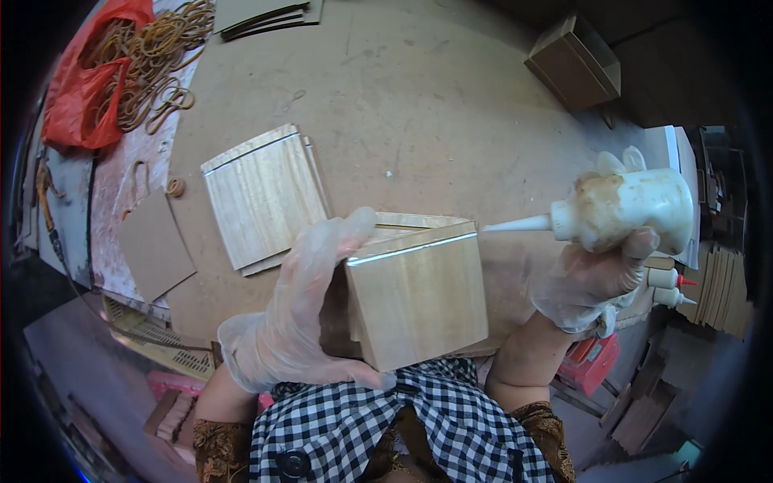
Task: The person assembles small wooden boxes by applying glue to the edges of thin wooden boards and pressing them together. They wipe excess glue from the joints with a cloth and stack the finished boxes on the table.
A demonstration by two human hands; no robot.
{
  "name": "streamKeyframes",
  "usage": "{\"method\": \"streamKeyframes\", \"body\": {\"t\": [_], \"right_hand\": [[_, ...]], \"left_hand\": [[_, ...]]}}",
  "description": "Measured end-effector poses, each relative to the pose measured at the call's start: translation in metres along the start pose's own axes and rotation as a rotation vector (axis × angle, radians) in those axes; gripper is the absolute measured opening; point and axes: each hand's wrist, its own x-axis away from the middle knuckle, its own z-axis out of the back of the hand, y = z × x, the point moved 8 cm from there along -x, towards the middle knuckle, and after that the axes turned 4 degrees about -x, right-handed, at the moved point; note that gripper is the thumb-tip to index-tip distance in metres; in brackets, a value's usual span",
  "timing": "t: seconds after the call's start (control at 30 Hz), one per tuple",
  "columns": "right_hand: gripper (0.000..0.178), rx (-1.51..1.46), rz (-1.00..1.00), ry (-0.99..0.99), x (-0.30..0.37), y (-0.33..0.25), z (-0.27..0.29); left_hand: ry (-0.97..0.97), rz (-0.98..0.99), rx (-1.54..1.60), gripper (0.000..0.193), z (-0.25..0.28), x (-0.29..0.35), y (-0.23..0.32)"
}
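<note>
Spilling from a red plastic bag (80,105): brown rubber bands (153,56), at the far left corner of my table (419,113).
Cardboard piece (157,249): flat along the table's left edge.
Loose panels (262,193): pale wood, overlapping, slanted, left of the table's middle.
Left hand (302,290): clear-gloved, spread wide around the left side of the wooden box (423,302), fingers at its top, thumb at its lower corner.
Wooden box: in my left grip over the table's near edge, grooved face toward me; the left hand is the nearer one.
Nozzle (519,224): aimed left at the box's upper right corner, just beside it; I cannot tell whether they touch.
White squeeze bottle (664,201): right of the box, its long axis nearly level, left to right.
Right hand (592,278): gloved too, wrapped around the bottle from below.
Brown box (564,68): on the scuffed tabletop, by the far right corner.
Small bottles (663,278): two, white, by the right edge; stacked boards (725,290) stand beyond.
</note>
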Motion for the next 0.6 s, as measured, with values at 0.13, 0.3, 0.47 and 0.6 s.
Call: {"method": "streamKeyframes", "body": {"t": [0.13,0.3,0.47,0.6], "right_hand": [[0.077,-0.197,-0.003,0.065,-0.010,0.006,0.025],[0.067,-0.957,-0.400,-0.053,-0.006,0.049,0.011],[0.064,-1.172,-0.556,-0.083,0.021,0.073,-0.029],[0.062,-1.203,-0.650,0.032,0.038,0.080,-0.048]], "left_hand": [[-0.108,0.004,0.075,0.117,0.012,-0.007,0.001],[0.019,-0.060,0.151,0.098,0.027,-0.022,-0.004],[0.003,0.077,0.228,0.085,0.027,-0.027,-0.021],[0.009,0.096,0.282,0.072,0.027,-0.034,-0.026]]}}
